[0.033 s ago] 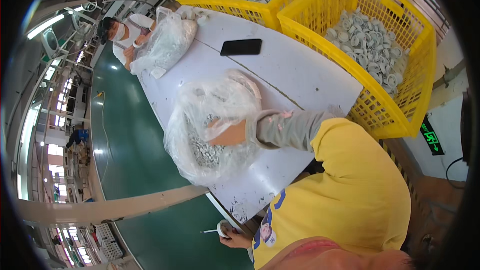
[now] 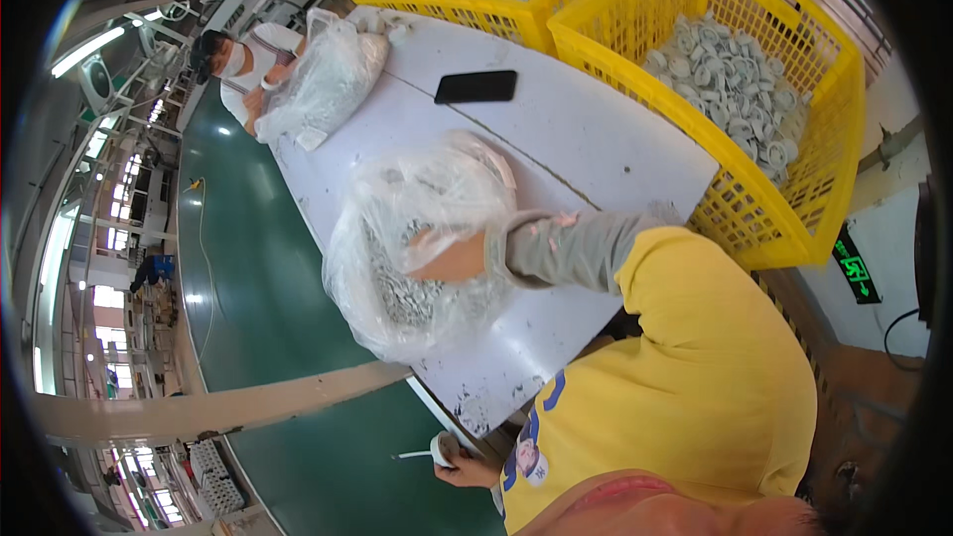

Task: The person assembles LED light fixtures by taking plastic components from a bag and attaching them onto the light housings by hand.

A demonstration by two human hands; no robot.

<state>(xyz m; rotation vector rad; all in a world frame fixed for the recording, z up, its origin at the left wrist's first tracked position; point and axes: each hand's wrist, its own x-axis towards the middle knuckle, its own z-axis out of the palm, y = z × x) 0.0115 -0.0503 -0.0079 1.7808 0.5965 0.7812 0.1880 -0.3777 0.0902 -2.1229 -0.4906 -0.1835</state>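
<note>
Apparently nothing has shifted since the picture just before: the right hand (image 2: 452, 258) is in the same spot, sunk into the mouth of a clear bag (image 2: 427, 189) that sits on the white table (image 2: 596, 139) near its edge, just in front of the person. The bag is heaped with small grey parts (image 2: 397, 293), and the hand lies among them. Wrinkled plastic hides the fingers, so whether they are spread or closed on anything cannot be told; only the wrist and grey sleeve show clearly. No change suggests the work inside the bag is mid-step rather than at a handover. The left hand (image 2: 465, 471) is low, beside the table's near corner and well apart from the bag, closed around a small white roll (image 2: 440, 450) with a thin strip or stick poking out to the side. Farther up the table lies a dark phone (image 2: 476, 86), and two yellow baskets (image 2: 794, 208) of pale round parts stand along the far side. At the table's far end a co-worker (image 2: 248, 65) holds a second bag (image 2: 323, 84).
</note>
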